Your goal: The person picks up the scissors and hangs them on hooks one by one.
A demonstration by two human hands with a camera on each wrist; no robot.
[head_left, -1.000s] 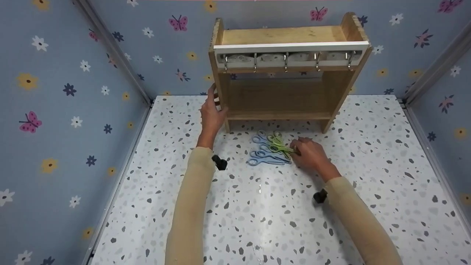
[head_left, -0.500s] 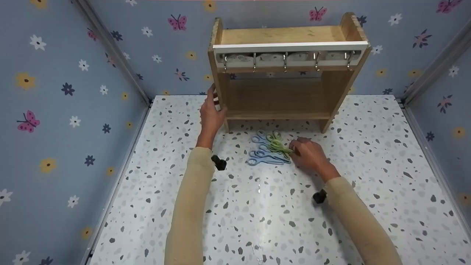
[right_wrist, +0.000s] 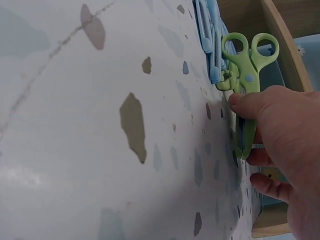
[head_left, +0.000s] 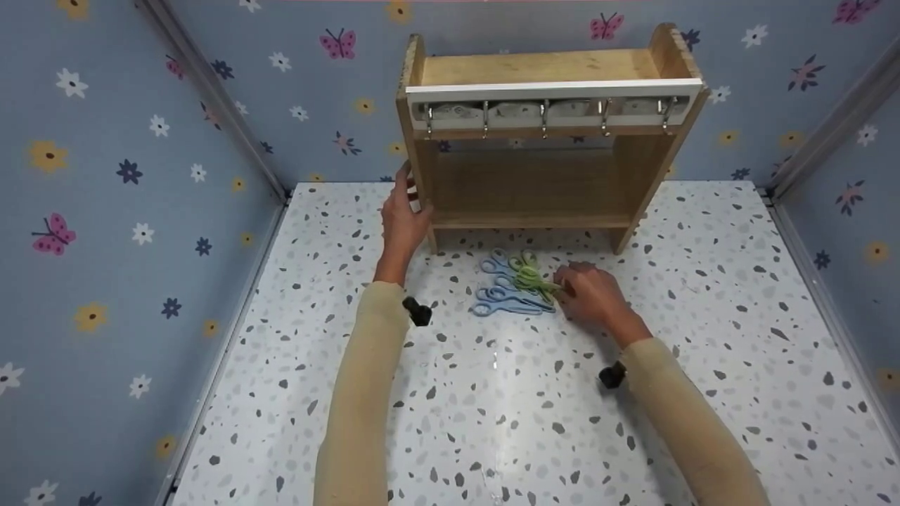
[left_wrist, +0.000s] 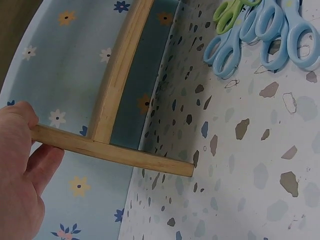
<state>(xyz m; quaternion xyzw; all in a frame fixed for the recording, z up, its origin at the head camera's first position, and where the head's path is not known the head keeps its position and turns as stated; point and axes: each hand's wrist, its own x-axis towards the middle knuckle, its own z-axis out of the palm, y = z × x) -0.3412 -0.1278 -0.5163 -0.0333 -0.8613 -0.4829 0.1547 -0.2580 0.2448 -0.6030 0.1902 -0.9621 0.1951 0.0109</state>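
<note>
My left hand [head_left: 404,221] grips the left side panel [left_wrist: 115,150] of a small wooden shelf unit [head_left: 538,67], with the thumb at its front edge. Lower right in the head view, my right hand [head_left: 590,295] pinches a pair of green scissors [right_wrist: 248,70] by the blades between thumb and fingers. Their handle rings point away from the hand and stand off the tabletop in the right wrist view. Beside them lie several blue scissors [head_left: 520,306]. Another green pair [left_wrist: 227,15] lies among these, partly hidden.
A white rail [head_left: 555,88] with several metal hooks crosses the shelf unit's upper front. The unit stands on a speckled white tabletop [head_left: 492,407] near the back wall. Flower-printed blue panels [head_left: 140,267] enclose the sides and back.
The green scissors in my right hand have turned a little, so their rings look narrower from above. Both hands have stayed in place.
</note>
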